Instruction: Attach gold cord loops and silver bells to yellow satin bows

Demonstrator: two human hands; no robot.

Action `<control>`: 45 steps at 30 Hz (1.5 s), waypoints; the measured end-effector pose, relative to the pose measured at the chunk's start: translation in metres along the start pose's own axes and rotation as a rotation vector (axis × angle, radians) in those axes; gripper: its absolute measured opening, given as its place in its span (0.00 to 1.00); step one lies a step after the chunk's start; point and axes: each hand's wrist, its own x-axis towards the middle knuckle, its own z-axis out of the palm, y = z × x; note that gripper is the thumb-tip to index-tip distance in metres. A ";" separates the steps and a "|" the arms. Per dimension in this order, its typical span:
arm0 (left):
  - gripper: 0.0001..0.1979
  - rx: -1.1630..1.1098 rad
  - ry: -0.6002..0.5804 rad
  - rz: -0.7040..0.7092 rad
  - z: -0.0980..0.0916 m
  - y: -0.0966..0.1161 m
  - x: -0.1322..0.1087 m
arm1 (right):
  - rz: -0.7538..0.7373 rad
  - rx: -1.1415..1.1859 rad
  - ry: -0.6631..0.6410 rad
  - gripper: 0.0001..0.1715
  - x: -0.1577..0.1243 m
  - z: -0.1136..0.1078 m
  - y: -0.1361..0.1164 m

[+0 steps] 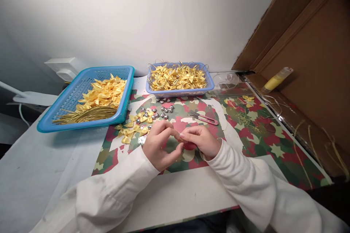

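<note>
My left hand (pixel 162 146) is curved, with its thumb tip a little apart from its forefinger. That forefinger reaches up to the fingertips of my right hand (pixel 200 139). My right thumb and forefinger are pinched together at something tiny, mostly hidden; a speck of orange-yellow shows there. Beyond my left hand lie loose yellow satin bows (pixel 128 133) and several small silver bells (pixel 165 109). A pair of pink-handled thread snips (pixel 204 118) rests just past my right hand.
At the left a blue basket (pixel 68 91) holds yellow bows and a bundle of gold cords (pixel 90 115). A smaller basket (pixel 180 92) at the back is heaped with corded bows. Thread scraps (pixel 247 121) lie right, near a yellow-filled tube (pixel 278 79) by a cardboard wall (pixel 308 47).
</note>
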 end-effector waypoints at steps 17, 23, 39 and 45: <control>0.04 0.104 0.028 0.046 0.004 -0.006 0.001 | -0.028 -0.014 0.028 0.16 0.000 0.001 0.001; 0.04 0.099 0.035 0.148 0.003 -0.009 -0.001 | -0.017 -0.010 0.055 0.15 0.000 0.001 0.003; 0.14 -0.213 -0.291 -0.215 0.006 -0.026 -0.006 | 0.016 0.022 -0.011 0.18 0.001 -0.002 0.005; 0.11 -0.267 -0.368 -0.274 0.002 -0.020 0.001 | 0.047 0.006 -0.068 0.18 -0.001 -0.001 0.003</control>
